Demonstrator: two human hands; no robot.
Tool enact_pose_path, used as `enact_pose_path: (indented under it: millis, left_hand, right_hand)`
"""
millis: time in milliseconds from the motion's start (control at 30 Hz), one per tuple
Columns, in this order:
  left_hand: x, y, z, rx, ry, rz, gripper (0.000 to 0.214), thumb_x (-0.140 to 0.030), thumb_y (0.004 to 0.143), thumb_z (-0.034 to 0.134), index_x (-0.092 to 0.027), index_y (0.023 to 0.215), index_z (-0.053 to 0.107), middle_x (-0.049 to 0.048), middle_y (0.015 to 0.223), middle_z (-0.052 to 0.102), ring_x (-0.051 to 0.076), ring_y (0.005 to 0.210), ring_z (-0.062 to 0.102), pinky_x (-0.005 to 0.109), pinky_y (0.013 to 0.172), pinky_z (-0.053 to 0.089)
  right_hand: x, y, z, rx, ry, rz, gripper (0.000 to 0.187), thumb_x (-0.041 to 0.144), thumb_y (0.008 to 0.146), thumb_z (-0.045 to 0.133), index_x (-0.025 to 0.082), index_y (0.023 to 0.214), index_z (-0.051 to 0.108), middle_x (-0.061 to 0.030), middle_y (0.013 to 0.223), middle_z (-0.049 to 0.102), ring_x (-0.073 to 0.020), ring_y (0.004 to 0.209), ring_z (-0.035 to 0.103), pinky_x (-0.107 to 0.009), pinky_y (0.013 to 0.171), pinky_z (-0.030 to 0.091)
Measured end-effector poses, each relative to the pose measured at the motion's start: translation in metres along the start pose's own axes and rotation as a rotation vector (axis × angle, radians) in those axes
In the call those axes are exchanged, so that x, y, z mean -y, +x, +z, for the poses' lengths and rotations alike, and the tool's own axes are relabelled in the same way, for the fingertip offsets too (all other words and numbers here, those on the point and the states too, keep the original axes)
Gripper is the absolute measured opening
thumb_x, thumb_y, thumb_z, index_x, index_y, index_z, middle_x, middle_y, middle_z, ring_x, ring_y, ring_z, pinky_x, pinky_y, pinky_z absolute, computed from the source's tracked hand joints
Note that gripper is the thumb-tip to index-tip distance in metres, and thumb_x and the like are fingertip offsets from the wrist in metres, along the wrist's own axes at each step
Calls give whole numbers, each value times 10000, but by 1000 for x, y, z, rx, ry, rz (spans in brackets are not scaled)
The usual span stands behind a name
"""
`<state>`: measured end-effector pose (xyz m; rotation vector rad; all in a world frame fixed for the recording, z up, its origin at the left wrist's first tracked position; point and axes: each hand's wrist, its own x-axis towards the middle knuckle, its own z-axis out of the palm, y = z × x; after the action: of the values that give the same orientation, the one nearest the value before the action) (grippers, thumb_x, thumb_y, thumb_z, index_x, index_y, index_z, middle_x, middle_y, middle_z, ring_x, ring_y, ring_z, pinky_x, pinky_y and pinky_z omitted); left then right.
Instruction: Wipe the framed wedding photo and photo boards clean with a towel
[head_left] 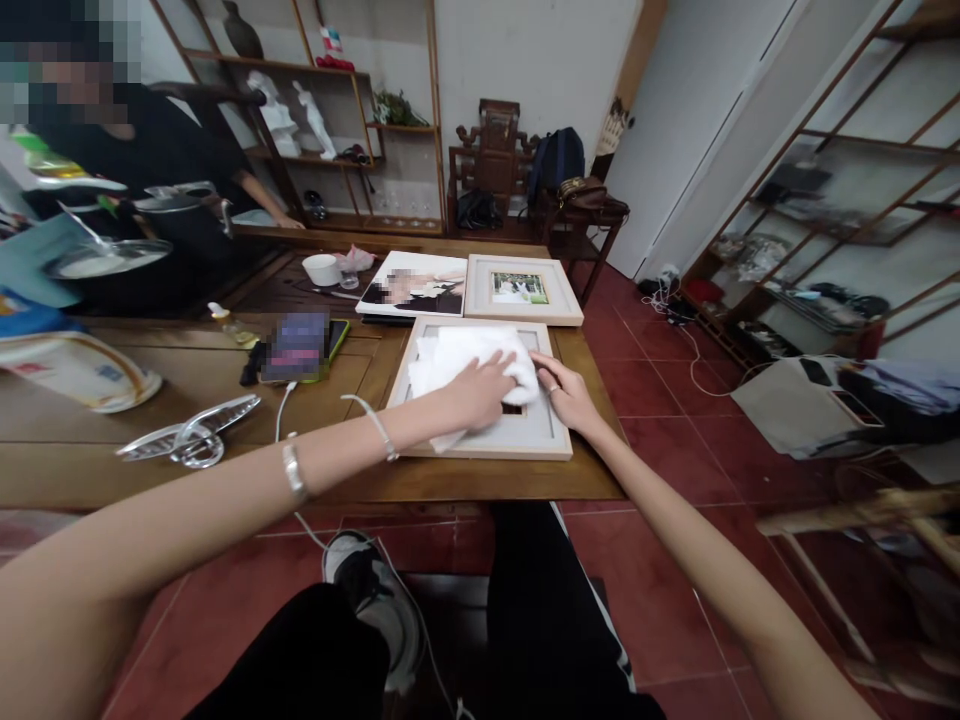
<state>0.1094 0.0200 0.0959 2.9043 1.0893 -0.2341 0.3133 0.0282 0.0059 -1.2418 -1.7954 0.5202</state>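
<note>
A light wooden picture frame lies flat near the front edge of the table. My left hand reaches across it, its fingers pressed into a bunched white cloth that covers much of the frame's face. My right hand holds the frame's right side, with a ring on one finger. Most of the picture inside is hidden by the cloth and my left hand. Just behind lie a second framed photo and a photo panel side by side.
To the left on the table are a phone with a white cable, a clear hair claw, a dropper bottle, a white packet and a white bowl. Another person sits at the far left.
</note>
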Motion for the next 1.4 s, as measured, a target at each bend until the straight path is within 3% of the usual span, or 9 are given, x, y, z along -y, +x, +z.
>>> enact_pose_path:
  millis: [133,300,533,733,867,1000,1200,1300,1400]
  left_hand:
    - [14,38,15,-98,94,-28,422,-77,851,499,-52,1270,551,242,1575,177,366,1462,164,522,1120,289]
    - [-2,46,23,-111,118,-55,390,-66,880,457,-76,1248,584,244,1563,217,409,1447,180,610,1098,270]
    - [-44,15,0,44,5,-77,402,-59,863,498,-100,1250,597,229,1568,216,422,1441,189,632,1080,299]
    - [-56,-28,-8,179,-56,52,424,-36,823,493,-101,1223,616,220,1580,181,411,1453,134,621,1104,267]
    - [-40,-44,0,178,-26,21,437,-23,814,459,-99,1212,620,207,1565,243,389,1448,187,589,1104,296]
    - [-5,-39,17,82,67,-82,446,-11,794,464,-95,1197,635,216,1547,284,388,1430,256,587,1089,322]
    - [58,-17,38,-209,205,-295,427,21,783,446,-87,1129,671,191,1550,296,373,1435,254,573,1118,269]
    - [75,1,31,-342,213,-242,425,32,777,443,-97,1117,664,168,1557,296,339,1440,260,518,1127,279]
    - [71,29,16,-383,126,-123,427,19,759,490,-78,1150,633,202,1443,454,313,1335,439,432,1078,358]
  right_hand:
    - [1,-1,0,-28,9,26,441,438,946,413,258,1314,577,-46,1384,574,-237,1306,506,-435,1127,357]
    - [7,-1,0,-30,18,9,506,526,955,375,251,1336,562,-51,1419,540,-232,1346,459,-412,1155,319]
    - [8,5,-1,-36,-37,-5,485,497,958,375,225,1280,613,-77,1368,585,-244,1296,515,-420,1127,367]
    - [3,7,-2,1,-113,29,405,372,930,454,198,1245,640,-98,1366,583,-246,1307,505,-438,1139,351]
    - [4,6,-3,71,-92,-16,358,311,899,514,227,1212,663,-65,1366,585,-230,1339,469,-437,1157,328]
    - [8,4,-3,117,-39,-59,338,240,881,526,249,1182,680,-37,1320,621,-205,1300,515,-425,1148,353]
    - [12,4,-4,110,-33,-40,330,170,853,521,263,1100,720,-19,1239,676,-201,1229,582,-431,1120,397]
    - [12,4,-4,110,-40,-59,340,159,846,511,256,1093,723,-28,1236,678,-205,1224,586,-431,1117,400]
    - [12,4,-5,119,-42,-74,349,153,843,503,258,1094,721,-28,1239,676,-204,1228,582,-440,1122,389]
